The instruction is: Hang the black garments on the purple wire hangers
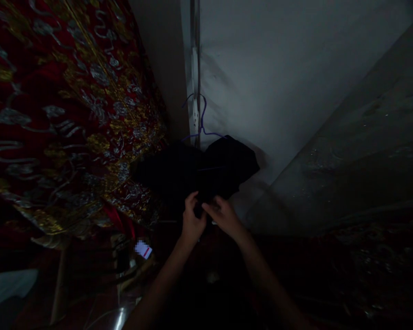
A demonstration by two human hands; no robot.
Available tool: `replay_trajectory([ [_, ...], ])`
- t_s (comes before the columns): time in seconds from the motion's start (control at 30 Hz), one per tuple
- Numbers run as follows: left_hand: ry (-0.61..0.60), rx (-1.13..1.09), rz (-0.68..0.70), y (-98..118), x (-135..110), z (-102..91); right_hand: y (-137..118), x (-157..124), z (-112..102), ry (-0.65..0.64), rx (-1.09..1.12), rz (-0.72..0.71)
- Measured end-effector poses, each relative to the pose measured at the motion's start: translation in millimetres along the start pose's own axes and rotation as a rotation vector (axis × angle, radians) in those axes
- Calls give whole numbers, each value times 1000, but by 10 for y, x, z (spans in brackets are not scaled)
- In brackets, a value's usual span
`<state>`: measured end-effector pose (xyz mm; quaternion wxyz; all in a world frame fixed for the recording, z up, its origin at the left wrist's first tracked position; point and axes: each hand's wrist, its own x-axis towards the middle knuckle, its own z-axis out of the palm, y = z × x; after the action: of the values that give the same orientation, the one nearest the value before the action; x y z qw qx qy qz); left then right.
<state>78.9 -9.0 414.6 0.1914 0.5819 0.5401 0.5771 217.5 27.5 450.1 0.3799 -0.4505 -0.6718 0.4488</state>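
A black garment hangs on a thin purple wire hanger close to the wall. The dimness hides most of the garment's details. At its lower front, my left hand has its fingers curled round the dark cloth. My right hand is close beside it, thumb and fingers pinched on the same garment. A small gap parts the two hands. What lies right between the fingertips is too dark to make out.
Red cloth with gold and silver embroidery fills the left side. A pale wall rises behind the hanger, with a shiny translucent sheet at right. Lower left are a lit white-and-red object and a wooden post.
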Motion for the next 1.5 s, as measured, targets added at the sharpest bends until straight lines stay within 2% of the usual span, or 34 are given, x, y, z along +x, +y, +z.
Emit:
replay_trajectory([
  [0.1,29,-82,-9,-9,-32,33,37,-39,177,51,-87,2],
  [0.27,50,-153,-87,3,-38,-12,-19,-38,186,66,-193,34],
  [0.5,27,-217,-131,-8,-16,-65,-34,-79,308,82,-188,78],
  [0.73,-3,-225,-110,-37,-6,-166,1,-118,361,123,-126,33],
  [0.83,-5,-226,-114,-36,-42,-170,9,-136,317,76,-34,18],
  [0.9,2,-213,-129,-32,-82,-153,7,-145,272,16,99,64],
  [1.0,18,-198,-144,-7,-149,-110,-3,-155,215,-53,390,248],
  [1.1,17,-190,-139,41,-202,-61,-50,-123,154,-46,610,411],
  [1.2,6,-154,-148,67,-239,-14,-253,37,7,2,683,415],
  [1.27,4,-118,-157,56,-261,20,-520,230,-142,55,701,306],
  [1.37,-5,-71,-155,29,-276,65,-1041,533,-341,117,698,68],
  [1.43,-4,-52,-152,46,-243,67,-1345,639,-395,95,651,-52],
  [1.5,-26,-43,-135,120,-142,23,-1521,639,-379,60,595,-109],
])
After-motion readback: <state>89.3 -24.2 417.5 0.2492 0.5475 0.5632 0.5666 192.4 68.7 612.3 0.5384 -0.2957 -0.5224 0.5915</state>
